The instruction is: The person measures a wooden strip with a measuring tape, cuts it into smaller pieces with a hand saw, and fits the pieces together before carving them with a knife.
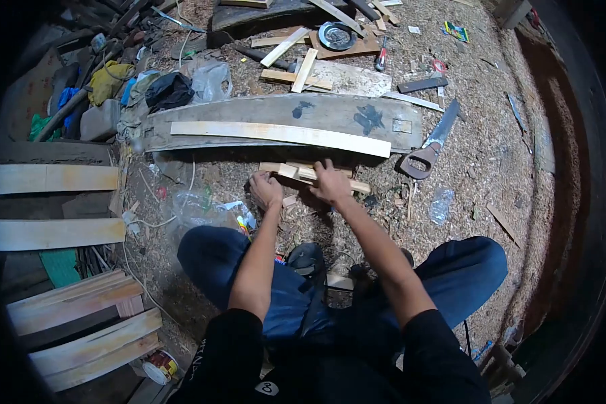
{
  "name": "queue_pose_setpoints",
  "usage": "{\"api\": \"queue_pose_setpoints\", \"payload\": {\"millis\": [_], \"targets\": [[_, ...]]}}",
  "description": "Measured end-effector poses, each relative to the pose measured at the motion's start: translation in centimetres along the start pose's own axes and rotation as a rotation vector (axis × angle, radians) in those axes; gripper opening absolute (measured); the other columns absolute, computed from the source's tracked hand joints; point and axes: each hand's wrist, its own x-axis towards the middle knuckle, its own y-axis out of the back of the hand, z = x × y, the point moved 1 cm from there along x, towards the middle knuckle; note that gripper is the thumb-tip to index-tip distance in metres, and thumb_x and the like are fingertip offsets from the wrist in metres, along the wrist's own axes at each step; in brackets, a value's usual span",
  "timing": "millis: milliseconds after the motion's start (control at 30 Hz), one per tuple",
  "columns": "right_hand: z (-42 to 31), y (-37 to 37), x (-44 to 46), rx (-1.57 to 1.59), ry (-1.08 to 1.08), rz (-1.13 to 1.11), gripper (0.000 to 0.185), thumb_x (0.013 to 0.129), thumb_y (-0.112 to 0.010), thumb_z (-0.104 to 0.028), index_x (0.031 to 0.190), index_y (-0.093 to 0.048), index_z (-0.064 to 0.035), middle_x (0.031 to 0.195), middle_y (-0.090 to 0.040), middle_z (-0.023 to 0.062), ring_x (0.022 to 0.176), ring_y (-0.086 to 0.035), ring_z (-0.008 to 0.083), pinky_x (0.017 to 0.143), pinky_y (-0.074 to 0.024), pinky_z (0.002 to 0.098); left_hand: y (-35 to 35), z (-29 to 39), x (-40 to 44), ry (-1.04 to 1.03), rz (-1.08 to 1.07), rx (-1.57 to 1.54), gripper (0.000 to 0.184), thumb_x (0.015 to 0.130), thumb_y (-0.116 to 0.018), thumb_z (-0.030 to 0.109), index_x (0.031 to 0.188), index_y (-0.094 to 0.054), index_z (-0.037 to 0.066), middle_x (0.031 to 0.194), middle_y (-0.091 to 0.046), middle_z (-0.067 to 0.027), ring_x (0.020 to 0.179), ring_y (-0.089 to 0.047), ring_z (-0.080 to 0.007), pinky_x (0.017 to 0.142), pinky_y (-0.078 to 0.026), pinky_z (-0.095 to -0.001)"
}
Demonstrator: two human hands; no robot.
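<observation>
My left hand [267,190] is low over the wood shavings with its fingers curled, at the left end of a group of short pale wooden strips. What its fingertips hold, if anything, is hidden. My right hand [331,184] reaches over the same group, its fingers bent around a short wooden strip [307,173]. Another strip's end [360,186] sticks out to the right of that hand. Just beyond both hands is a low wooden bench plank [229,108], and a long pale board [276,134] lies along it.
A handsaw [432,145] leans by the bench's right end. Beyond the bench are a screwdriver [382,56], a dark round dish [337,36] and loose wood strips. Several pale boards [57,234] lie at left. A clear plastic bag [198,207] and cord are near my left knee.
</observation>
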Motion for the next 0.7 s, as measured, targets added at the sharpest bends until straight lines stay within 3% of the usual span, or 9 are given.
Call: {"api": "queue_pose_setpoints", "payload": {"millis": [33,67,167,267,333,367,467,633,700], "targets": [[-0.6,-1.1,0.9,-0.029,-0.061,-0.043,0.054,0.071,-0.08,-0.022,0.114,-0.051,-0.0058,0.128,-0.052,0.0205,0.087,-0.069,0.0379,0.075,-0.0569,0.0454,0.2,0.3,0.3,0.036,-0.029,0.052,0.04,0.081,-0.06,0.015,0.12,-0.059,0.009,0.117,-0.059,-0.0142,0.111,-0.056,-0.0342,0.095,-0.044,-0.0485],[-1.1,-2.0,1.4,-0.079,-0.077,0.008,0.041,0.078,-0.072,-0.019,0.112,-0.053,-0.0068,0.115,-0.059,0.0168,0.085,-0.07,0.0346,0.074,-0.0566,0.0452,0.4,0.6,0.4,0.07,-0.061,0.105,0.045,0.081,-0.061,0.019,0.124,-0.057,0.011,0.122,-0.056,-0.0144,0.116,-0.052,-0.0355,0.097,-0.042,-0.0514],[-1.2,-5.6,3.1,-0.25,-0.052,0.058,0.022,0.092,-0.051,-0.014,0.111,-0.057,-0.0061,0.106,-0.064,0.0151,0.078,-0.072,0.0299,0.073,-0.0565,0.0425,-0.5,-0.4,1.6,0.054,-0.166,0.107,0.053,0.082,-0.06,0.025,0.133,-0.051,0.013,0.133,-0.051,-0.014,0.123,-0.049,-0.0358,0.1,-0.04,-0.0533],[-1.0,-6.2,4.1,-0.228,-0.064,0.066,0.018,0.09,-0.053,-0.014,0.105,-0.059,-0.0064,0.104,-0.065,0.0141,0.076,-0.071,0.0293,0.072,-0.056,0.0429,0.0,-0.3,1.7,0.077,-0.132,0.048,0.049,0.084,-0.059,0.027,0.131,-0.055,0.012,0.135,-0.054,-0.0148,0.122,-0.053,-0.0361,0.102,-0.039,-0.0539],[-0.6,-6.4,4.1,-0.234,-0.098,0.046,0.017,0.089,-0.057,-0.017,0.103,-0.06,-0.0081,0.098,-0.066,0.0125,0.075,-0.071,0.0288,0.073,-0.0552,0.043,0.2,-0.2,2.0,0.186,-0.33,0.063,0.042,0.084,-0.06,0.028,0.122,-0.064,0.01,0.119,-0.066,-0.0164,0.111,-0.061,-0.0365,0.099,-0.043,-0.0515],[-0.5,-5.9,3.6,-0.221,-0.059,0.021,0.018,0.088,-0.058,-0.018,0.103,-0.06,-0.0087,0.097,-0.067,0.0125,0.077,-0.071,0.0285,0.072,-0.0544,0.0433,-2.3,-3.1,2.1,0.138,-0.228,-0.087,0.033,0.084,-0.061,0.025,0.111,-0.071,0.01,0.104,-0.071,-0.0162,0.101,-0.066,-0.0351,0.093,-0.048,-0.046],[-1.1,-3.1,2.2,-0.201,-0.009,-0.008,0.018,0.087,-0.06,-0.018,0.103,-0.062,-0.0097,0.097,-0.068,0.0117,0.08,-0.071,0.0275,0.073,-0.0524,0.0422,-2.7,-4.7,0.5,0.075,-0.174,-0.184,0.031,0.084,-0.061,0.02,0.111,-0.071,0.01,0.103,-0.071,-0.0171,0.1,-0.067,-0.033,0.088,-0.052,-0.0406],[0.2,-3.2,2.5,-0.315,0.076,0.08,0.019,0.083,-0.065,-0.02,0.099,-0.063,-0.0109,0.09,-0.071,0.0081,0.08,-0.071,0.0254,0.074,-0.0493,0.0391,-1.7,-1.4,0.3,0.304,-0.259,-0.406,0.024,0.089,-0.058,0.015,0.107,-0.072,0.007,0.099,-0.072,-0.0139,0.089,-0.068,-0.024,0.082,-0.052,-0.0353],[0.1,-2.6,2.6,-0.329,0.088,-0.027,0.025,0.079,-0.068,-0.023,0.1,-0.064,-0.0105,0.092,-0.071,0.0087,0.082,-0.071,0.0259,0.076,-0.0501,0.0394,-1.2,0.6,0.6,0.175,-0.186,-0.416,0.023,0.089,-0.057,0.012,0.106,-0.071,0.007,0.099,-0.072,-0.0138,0.089,-0.068,-0.0236,0.081,-0.052,-0.0351]]}}
